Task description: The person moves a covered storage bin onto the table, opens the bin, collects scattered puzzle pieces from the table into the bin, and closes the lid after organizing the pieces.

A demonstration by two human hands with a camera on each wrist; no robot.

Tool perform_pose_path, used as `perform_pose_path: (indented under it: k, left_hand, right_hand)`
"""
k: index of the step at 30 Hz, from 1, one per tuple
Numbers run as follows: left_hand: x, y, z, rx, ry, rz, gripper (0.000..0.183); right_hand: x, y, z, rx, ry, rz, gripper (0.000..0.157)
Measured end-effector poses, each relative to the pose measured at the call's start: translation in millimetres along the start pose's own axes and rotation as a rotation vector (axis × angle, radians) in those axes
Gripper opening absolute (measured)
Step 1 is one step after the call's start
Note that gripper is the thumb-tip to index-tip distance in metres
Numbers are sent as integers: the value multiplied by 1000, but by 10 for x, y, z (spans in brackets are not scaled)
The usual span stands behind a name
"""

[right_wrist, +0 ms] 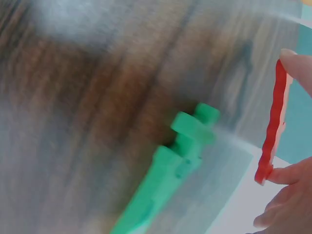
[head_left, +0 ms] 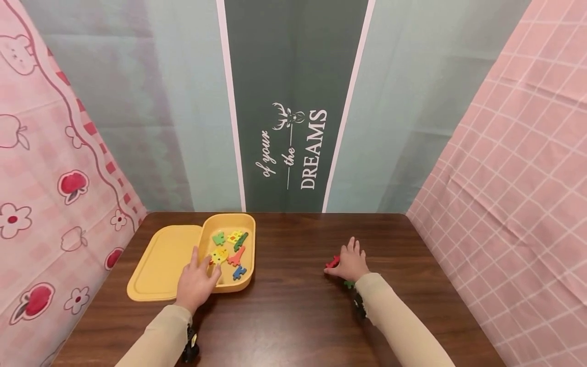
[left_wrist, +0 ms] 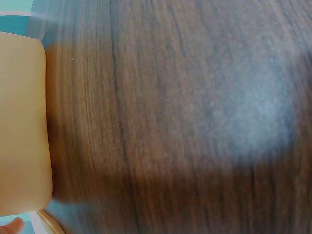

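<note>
My right hand (head_left: 352, 264) pinches a red puzzle piece (right_wrist: 274, 122) by its two ends, between thumb and finger. Below that hand lies a green puzzle piece (right_wrist: 161, 180) on the table, mostly covered by the wrist in the head view. On the left, my left hand (head_left: 194, 281) reaches over the near left rim of a yellow box (head_left: 249, 255) with its fingers spread. Its fingertips are close to a yellow animal-face piece (head_left: 219, 256) inside; contact cannot be made out. Around that piece lie a red piece (head_left: 236, 257), a blue piece (head_left: 239, 273) and several others.
A flat yellow lid (head_left: 162, 262) lies left of the box, against its side. The brown wooden table (head_left: 293, 306) runs between the hands. Patterned cloths hang at the back (head_left: 293, 76) and at both sides.
</note>
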State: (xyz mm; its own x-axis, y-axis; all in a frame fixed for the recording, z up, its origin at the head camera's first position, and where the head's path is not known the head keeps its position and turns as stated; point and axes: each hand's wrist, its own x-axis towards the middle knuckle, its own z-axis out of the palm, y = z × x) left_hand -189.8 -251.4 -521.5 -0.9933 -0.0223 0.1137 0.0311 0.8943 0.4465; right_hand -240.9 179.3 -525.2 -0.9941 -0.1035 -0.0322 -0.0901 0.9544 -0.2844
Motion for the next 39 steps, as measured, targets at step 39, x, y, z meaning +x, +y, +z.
perform_pose_path:
  k: [39]
  left_hand:
    - [1, 2, -40, 59, 2, 47, 67]
  right_hand:
    - [160, -1142, -242, -51, -71, -377, 93]
